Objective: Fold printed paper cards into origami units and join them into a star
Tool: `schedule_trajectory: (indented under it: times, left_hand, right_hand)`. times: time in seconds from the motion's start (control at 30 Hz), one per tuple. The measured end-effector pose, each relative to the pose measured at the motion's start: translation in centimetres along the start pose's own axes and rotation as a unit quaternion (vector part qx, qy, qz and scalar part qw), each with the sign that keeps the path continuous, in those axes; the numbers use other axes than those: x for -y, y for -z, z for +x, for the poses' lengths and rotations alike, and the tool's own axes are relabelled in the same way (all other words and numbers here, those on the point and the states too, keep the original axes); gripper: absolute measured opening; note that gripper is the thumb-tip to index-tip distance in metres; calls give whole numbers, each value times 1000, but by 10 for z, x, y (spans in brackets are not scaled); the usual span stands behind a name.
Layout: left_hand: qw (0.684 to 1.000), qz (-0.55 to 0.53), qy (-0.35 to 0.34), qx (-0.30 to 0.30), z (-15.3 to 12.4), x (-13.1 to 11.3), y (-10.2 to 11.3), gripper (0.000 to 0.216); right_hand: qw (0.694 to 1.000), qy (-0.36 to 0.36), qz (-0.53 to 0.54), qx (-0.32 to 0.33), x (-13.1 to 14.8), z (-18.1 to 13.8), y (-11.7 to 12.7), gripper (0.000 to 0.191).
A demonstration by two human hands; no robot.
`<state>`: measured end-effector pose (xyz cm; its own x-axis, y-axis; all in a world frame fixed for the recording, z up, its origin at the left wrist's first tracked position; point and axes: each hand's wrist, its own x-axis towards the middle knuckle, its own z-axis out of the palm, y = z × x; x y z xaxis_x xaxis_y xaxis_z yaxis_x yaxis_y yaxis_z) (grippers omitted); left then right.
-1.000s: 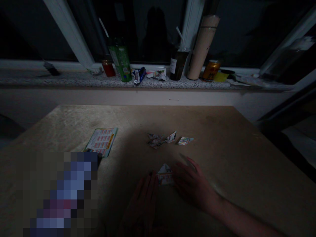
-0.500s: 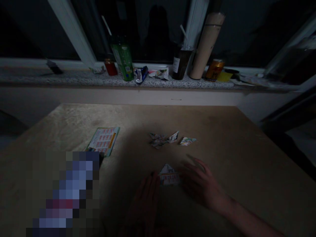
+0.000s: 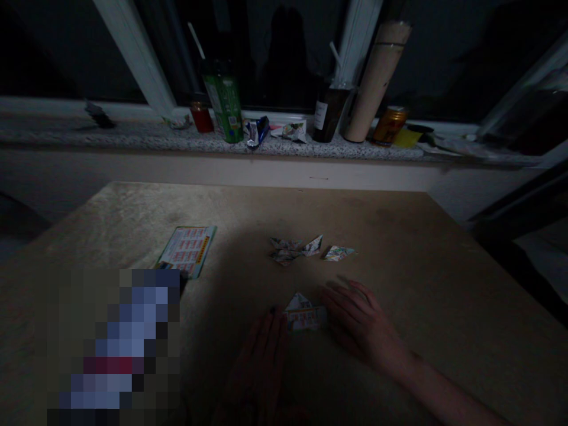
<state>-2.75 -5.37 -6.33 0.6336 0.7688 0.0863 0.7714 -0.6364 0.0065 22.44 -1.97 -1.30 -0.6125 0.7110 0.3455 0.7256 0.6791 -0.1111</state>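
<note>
A folded piece of printed paper (image 3: 305,318) with a pointed top lies on the table (image 3: 399,236) in front of me. My left hand (image 3: 261,349) rests flat at its left edge, fingers stretched out. At its right side is my right hand (image 3: 361,322), fingers extended and slightly apart; its thumb is hidden. Whether it touches the paper I cannot tell in the dim light. Beyond the hands lie several small folded paper pieces (image 3: 286,251), with another folded paper piece (image 3: 338,253) to their right.
A printed calendar sheet (image 3: 189,251) lies on the left. Pixelation covers the lower left. Along the granite windowsill (image 3: 275,148) stand a green container (image 3: 228,106), a red jar (image 3: 202,118), a dark cup with a straw (image 3: 328,115), a tall beige thermos (image 3: 377,83) and a golden can (image 3: 389,125).
My right hand has shifted slightly, its fingers now clearer and less blurred. The folded paper has turned slightly between the hands. My left hand stays nearly in place.
</note>
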Motion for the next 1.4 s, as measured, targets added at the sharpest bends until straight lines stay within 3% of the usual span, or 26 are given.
schedule_trajectory:
  times: [0.1, 0.3, 0.53, 0.87, 1.1, 1.3, 1.4]
  left_hand:
    - [1000, -6, 10, 15, 2, 0, -3, 99]
    - [999, -12, 2, 33, 13, -1, 25, 97]
    - [995, -95, 28, -7, 36, 8, 46, 63]
    - [989, -140, 40, -23, 65, 15, 48, 46]
    - [964, -251, 61, -62, 68, 14, 47, 37]
    - [928, -346, 132, -38, 66, 12, 47, 28]
    - [914, -376, 142, -49, 65, 14, 45, 27]
  right_hand:
    - [998, -53, 3, 41, 4, 9, -4, 56]
    - [995, -66, 60, 36, 12, 17, -16, 43]
    - [986, -97, 129, 33, 7, 17, -24, 43]
    - [981, -112, 158, -12, 3, 18, -26, 35]
    - [979, -117, 167, -29, 2, 17, -27, 35]
    - [961, -118, 228, -99, 0, 20, -27, 8]
    - [957, -114, 238, -121, 0, 20, -26, 4]
